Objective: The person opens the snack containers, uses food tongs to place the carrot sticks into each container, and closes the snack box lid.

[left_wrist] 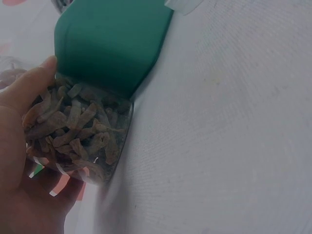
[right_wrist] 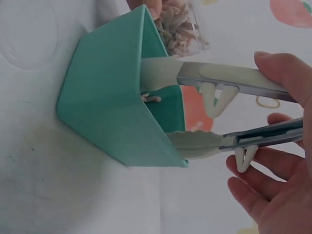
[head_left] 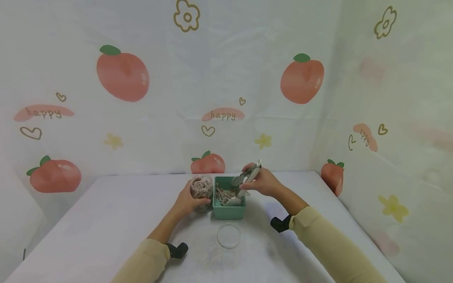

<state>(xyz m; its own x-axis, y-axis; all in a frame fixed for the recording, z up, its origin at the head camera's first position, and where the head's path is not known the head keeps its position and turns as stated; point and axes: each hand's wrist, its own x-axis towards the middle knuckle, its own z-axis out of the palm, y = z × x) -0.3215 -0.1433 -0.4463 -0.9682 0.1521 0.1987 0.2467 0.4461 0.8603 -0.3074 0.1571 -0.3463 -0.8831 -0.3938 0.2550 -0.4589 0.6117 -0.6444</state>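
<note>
My left hand (head_left: 186,201) grips a clear jar (left_wrist: 78,129) of dried brownish strips, which stands upright against the left side of a green box (head_left: 229,213). Thumb and fingers wrap round the jar's wall. In my right hand (head_left: 264,183) is a pair of tongs (right_wrist: 234,80) with metal arms and pale scalloped tips. Its arms are spread apart, the thumb on one and the fingers along the other. The tips reach down into the box, where more dried strips (head_left: 224,193) lie. In the right wrist view the box wall hides most of those strips.
A round clear lid (head_left: 229,236) lies on the white table (head_left: 198,255) in front of the box. Behind the table hangs a white backdrop (head_left: 226,70) printed with peaches. Black wrist mounts (head_left: 280,224) sit at both sleeve cuffs.
</note>
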